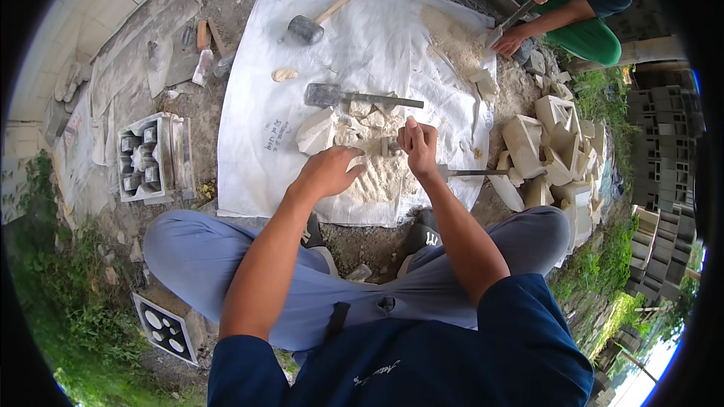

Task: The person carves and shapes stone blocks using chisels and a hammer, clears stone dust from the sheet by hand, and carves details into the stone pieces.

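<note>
My left hand (326, 171) rests low over pale crushed rubble (377, 181), fingers spread and thumb apart. Just beyond it stands a chunky pale stone block (317, 132). My right hand (420, 149) is closed in a fist, thumb on top, around what looks like a tool with a short blocky head (390, 146); its handle is mostly hidden. Across the broken stone pieces (373, 117) lies a square-headed hammer (324, 95) with a long dark handle. A dark metal rod-like tool (475, 172) lies right of my wrist.
A white sheet (249, 105) spreads under the work, with a black mallet (305, 29) at its far side. Broken hollow blocks (554, 139) pile up at right. A moulded tray (143, 158) stands left. At far right another person's hands (520, 38) hold a tool.
</note>
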The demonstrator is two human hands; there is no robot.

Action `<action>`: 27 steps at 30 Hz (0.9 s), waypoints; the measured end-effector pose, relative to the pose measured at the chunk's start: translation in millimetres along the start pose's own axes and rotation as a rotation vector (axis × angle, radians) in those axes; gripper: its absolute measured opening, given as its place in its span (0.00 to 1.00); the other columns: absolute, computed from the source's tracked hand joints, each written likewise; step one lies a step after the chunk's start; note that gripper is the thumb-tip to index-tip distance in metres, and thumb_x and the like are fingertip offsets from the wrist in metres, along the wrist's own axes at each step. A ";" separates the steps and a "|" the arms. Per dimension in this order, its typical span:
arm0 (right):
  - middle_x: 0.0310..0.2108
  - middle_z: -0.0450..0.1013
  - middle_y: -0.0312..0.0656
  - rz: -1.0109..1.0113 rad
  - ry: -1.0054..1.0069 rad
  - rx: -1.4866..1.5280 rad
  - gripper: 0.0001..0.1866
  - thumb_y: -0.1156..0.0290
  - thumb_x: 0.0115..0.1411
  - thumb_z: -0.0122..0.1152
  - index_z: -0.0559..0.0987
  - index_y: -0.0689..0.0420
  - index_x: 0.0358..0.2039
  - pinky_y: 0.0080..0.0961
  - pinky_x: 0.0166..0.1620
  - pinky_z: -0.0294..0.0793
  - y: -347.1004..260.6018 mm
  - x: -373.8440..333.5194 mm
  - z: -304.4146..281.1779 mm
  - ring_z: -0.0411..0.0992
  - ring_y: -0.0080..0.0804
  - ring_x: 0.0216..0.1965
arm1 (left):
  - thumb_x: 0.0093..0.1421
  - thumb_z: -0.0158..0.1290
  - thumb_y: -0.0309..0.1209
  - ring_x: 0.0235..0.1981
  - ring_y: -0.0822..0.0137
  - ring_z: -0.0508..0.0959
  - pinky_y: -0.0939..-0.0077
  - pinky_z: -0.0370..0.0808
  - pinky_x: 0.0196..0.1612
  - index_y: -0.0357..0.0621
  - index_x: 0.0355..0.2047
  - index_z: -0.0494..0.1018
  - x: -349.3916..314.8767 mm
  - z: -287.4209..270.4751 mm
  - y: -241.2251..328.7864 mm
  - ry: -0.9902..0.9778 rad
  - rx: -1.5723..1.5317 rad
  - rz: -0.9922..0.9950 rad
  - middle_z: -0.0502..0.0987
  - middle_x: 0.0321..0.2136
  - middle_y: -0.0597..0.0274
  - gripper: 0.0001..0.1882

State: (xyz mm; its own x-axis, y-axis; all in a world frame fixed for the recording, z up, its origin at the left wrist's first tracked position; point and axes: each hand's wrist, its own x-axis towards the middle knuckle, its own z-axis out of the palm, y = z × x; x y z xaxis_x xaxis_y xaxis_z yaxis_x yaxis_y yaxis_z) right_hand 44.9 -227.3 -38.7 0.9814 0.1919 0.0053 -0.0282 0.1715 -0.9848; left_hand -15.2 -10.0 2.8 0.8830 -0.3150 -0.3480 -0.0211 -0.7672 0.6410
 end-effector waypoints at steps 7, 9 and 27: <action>0.13 0.56 0.27 -0.049 0.033 -0.076 0.30 0.58 0.71 0.53 0.62 0.55 0.12 0.24 0.22 0.48 -19.7 0.9 2.3 0.50 0.16 0.18 | 0.65 0.53 0.41 0.49 0.46 0.78 0.56 0.74 0.53 0.44 0.53 0.76 -5.6 -1.3 -0.6 0.013 0.011 0.009 0.80 0.46 0.45 0.20; 0.14 0.56 0.24 0.028 0.034 -0.206 0.28 0.59 0.69 0.59 0.64 0.56 0.13 0.24 0.22 0.47 2.3 -0.7 -2.9 0.50 0.14 0.19 | 0.65 0.53 0.41 0.49 0.47 0.78 0.56 0.74 0.53 0.44 0.53 0.76 -1.8 -1.9 4.5 0.012 0.014 0.024 0.79 0.46 0.45 0.20; 0.12 0.55 0.27 -0.061 0.136 -0.416 0.29 0.65 0.64 0.66 0.61 0.58 0.12 0.24 0.21 0.48 -17.8 -5.6 14.9 0.50 0.14 0.19 | 0.65 0.54 0.41 0.48 0.47 0.79 0.56 0.75 0.51 0.44 0.53 0.76 -5.1 1.4 -0.9 0.000 0.015 -0.008 0.80 0.46 0.46 0.20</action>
State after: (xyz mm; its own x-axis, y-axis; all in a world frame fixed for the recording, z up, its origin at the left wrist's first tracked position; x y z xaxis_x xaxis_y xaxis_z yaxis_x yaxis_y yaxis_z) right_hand 37.1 -217.0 -18.6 0.9957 0.0597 0.0706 0.0825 -0.2301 -0.9697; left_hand -20.3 -8.5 3.0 0.8830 -0.3093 -0.3530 -0.0213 -0.7778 0.6281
